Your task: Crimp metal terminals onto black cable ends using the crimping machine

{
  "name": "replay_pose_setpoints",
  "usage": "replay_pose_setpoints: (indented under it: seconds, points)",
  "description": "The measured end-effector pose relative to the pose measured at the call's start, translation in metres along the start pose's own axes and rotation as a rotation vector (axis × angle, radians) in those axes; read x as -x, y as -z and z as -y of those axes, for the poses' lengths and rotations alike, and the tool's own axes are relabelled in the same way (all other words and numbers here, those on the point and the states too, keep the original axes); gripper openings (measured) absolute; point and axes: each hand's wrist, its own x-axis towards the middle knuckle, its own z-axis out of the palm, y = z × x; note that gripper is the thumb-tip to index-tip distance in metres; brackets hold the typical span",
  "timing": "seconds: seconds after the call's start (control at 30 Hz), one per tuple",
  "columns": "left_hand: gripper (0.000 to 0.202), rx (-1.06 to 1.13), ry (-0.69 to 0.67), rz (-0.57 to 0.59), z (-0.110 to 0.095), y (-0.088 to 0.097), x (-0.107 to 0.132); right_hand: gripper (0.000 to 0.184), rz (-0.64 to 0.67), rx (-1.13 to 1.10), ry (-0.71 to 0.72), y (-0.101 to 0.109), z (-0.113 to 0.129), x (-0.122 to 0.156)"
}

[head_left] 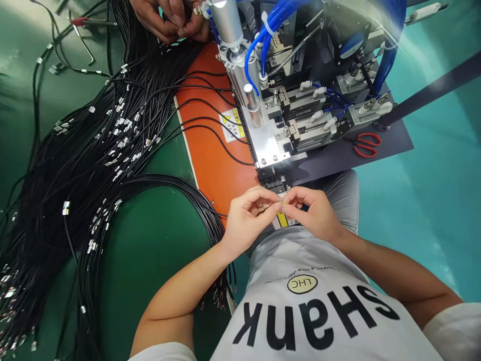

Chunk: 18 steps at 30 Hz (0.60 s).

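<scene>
A thin wire end (282, 202) is pinched between the left hand (246, 218) and right hand (315, 213), kept near the machine (278, 125), with black cables (112, 150) at the left.

1 head view looks steeply down from above the person's chest, close over both hands (281, 213), facing forward across the green table (150, 250) to the machine (285, 100). A co-worker's hands (171, 20) at the top edge mark its far reach.
</scene>
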Motion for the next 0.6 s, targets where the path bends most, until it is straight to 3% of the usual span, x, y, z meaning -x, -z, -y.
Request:
replay_pose_setpoints:
  seconds: [0.3,0.6]
  points:
    - [0.012,-0.03,0.004,-0.027,0.0001,-0.0012,-0.0011,0.014,0.006,-0.008,0.021,-0.0004,-0.0038,-0.0006]
    - [0.017,0.021,0.097,-0.021,-0.0011,-0.0026,-0.0021,0.006,-0.044,0.109,0.061,0.0012,-0.0031,0.0014]
